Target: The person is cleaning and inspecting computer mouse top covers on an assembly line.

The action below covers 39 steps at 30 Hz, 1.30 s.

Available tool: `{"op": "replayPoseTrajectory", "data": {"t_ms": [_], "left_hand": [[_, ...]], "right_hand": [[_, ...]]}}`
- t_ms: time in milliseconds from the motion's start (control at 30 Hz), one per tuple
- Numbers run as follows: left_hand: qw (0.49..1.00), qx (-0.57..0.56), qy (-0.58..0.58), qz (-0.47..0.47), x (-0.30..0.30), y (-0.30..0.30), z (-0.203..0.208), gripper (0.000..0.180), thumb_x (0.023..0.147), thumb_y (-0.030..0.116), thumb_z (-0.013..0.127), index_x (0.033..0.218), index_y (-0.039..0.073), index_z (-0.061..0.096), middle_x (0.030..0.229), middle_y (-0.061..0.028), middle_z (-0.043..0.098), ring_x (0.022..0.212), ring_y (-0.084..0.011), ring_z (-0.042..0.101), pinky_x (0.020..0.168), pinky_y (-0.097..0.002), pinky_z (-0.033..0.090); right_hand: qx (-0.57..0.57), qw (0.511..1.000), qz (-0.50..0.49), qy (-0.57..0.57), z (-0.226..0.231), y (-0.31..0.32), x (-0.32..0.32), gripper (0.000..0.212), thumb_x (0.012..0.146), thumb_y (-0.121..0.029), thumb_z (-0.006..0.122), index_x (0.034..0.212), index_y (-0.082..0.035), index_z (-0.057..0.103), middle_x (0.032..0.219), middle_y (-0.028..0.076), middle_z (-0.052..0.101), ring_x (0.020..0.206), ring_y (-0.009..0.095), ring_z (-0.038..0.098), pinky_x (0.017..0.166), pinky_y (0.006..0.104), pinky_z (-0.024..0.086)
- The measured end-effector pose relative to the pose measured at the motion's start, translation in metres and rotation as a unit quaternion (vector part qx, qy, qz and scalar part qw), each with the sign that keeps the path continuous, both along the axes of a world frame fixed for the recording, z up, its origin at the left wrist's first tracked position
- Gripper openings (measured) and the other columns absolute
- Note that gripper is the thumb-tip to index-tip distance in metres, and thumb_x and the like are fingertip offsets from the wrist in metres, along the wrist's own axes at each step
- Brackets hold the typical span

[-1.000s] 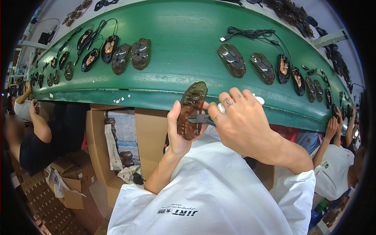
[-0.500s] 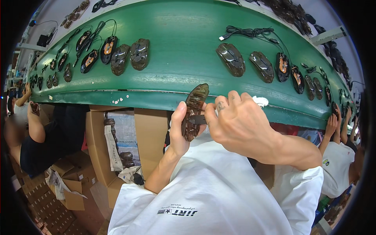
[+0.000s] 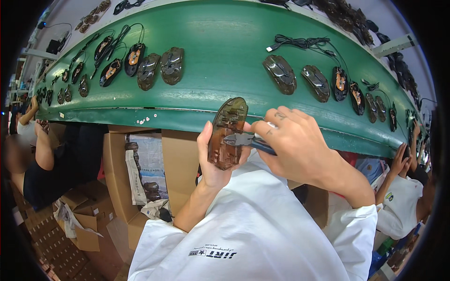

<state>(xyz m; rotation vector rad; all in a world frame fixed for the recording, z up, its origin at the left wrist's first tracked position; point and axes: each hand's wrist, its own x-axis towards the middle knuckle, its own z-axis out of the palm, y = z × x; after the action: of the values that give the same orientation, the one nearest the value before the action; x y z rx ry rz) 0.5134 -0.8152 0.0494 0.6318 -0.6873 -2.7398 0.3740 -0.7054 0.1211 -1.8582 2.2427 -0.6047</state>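
Note:
My left hand point(image 3: 209, 165) is closed round a translucent brown mouse shell point(image 3: 228, 117), its ribbed inner side facing up. My right hand point(image 3: 295, 143) grips dark-handled cutting pliers point(image 3: 240, 139), whose metal jaws lie over the middle of the shell. Whether the jaws touch the plastic I cannot tell. Something small and white shows between the right fingers. Beyond my hands, on the green conveyor belt point(image 3: 215, 56), lie more brown mouse shells point(image 3: 280, 74) and open black mouse bases point(image 3: 134, 59) with orange boards and coiled cables.
An open cardboard box point(image 3: 180, 164) with wrapped shells inside stands below the belt's edge, left of my lap. Small white bits point(image 3: 146, 118) lie on the near ledge. Co-workers sit at both sides, one with a dark sleeve point(image 3: 70, 154). A shelf with more shells runs along the far side.
The shell has turned so more of its inner side shows, and the pliers have swung to lie across it with their jaws in view. Things on the belt have shifted slightly right.

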Motion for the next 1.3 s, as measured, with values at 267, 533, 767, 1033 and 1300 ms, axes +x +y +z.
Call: {"op": "replayPoseTrajectory", "data": {"t_ms": [267, 533, 767, 1033, 1300], "left_hand": [[0.991, -0.020, -0.125, 0.033, -0.002, 0.006, 0.016, 0.061, 0.098, 0.053, 0.036, 0.114, 0.000, 0.064, 0.085, -0.0056, 0.066, 0.061, -0.0080, 0.053, 0.049, -0.0202, 0.037], [0.990, -0.100, -0.101, 0.019, 0.001, 0.006, 0.010, 0.051, 0.101, 0.044, 0.036, 0.111, 0.002, 0.063, 0.085, -0.0048, 0.066, 0.063, -0.0077, 0.052, 0.051, -0.0200, 0.038], [0.994, -0.090, -0.065, 0.000, 0.000, 0.003, 0.012, 0.049, 0.101, 0.042, 0.034, 0.110, 0.002, 0.061, 0.083, -0.0041, 0.064, 0.062, -0.0080, 0.049, 0.052, -0.0206, 0.036], [0.988, -0.103, -0.118, -0.005, -0.001, 0.003, 0.023, 0.049, 0.102, 0.042, 0.033, 0.109, 0.003, 0.060, 0.080, -0.0029, 0.061, 0.060, -0.0084, 0.045, 0.052, -0.0211, 0.032], [0.984, -0.142, -0.094, -0.043, 0.005, -0.003, 0.017, 0.052, 0.102, 0.046, 0.032, 0.109, 0.003, 0.061, 0.079, -0.0027, 0.062, 0.059, -0.0078, 0.046, 0.052, -0.0213, 0.033]], "right_hand": [[0.101, 0.973, 0.039, 0.202, 0.017, -0.007, 0.008, 0.018, 0.075, -0.011, 0.064, 0.090, -0.003, 0.063, 0.083, 0.013, 0.055, 0.072, 0.023, 0.046, 0.067, 0.0345, 0.038], [0.099, 0.951, 0.084, 0.281, 0.031, -0.013, 0.008, 0.012, 0.071, -0.011, 0.063, 0.079, -0.002, 0.059, 0.078, 0.014, 0.051, 0.071, 0.024, 0.042, 0.067, 0.0354, 0.037], [0.107, 0.951, 0.082, 0.278, 0.034, -0.015, 0.010, 0.011, 0.070, -0.010, 0.063, 0.077, -0.002, 0.059, 0.076, 0.013, 0.049, 0.072, 0.023, 0.041, 0.067, 0.0356, 0.036], [0.107, 0.940, 0.073, 0.315, 0.034, -0.018, 0.017, 0.012, 0.071, -0.010, 0.064, 0.077, -0.001, 0.059, 0.073, 0.012, 0.047, 0.070, 0.022, 0.039, 0.064, 0.0344, 0.035], [0.132, 0.937, 0.096, 0.309, 0.033, -0.018, 0.020, 0.016, 0.073, -0.013, 0.066, 0.079, 0.001, 0.060, 0.067, 0.010, 0.047, 0.061, 0.019, 0.037, 0.052, 0.0323, 0.032]]}}
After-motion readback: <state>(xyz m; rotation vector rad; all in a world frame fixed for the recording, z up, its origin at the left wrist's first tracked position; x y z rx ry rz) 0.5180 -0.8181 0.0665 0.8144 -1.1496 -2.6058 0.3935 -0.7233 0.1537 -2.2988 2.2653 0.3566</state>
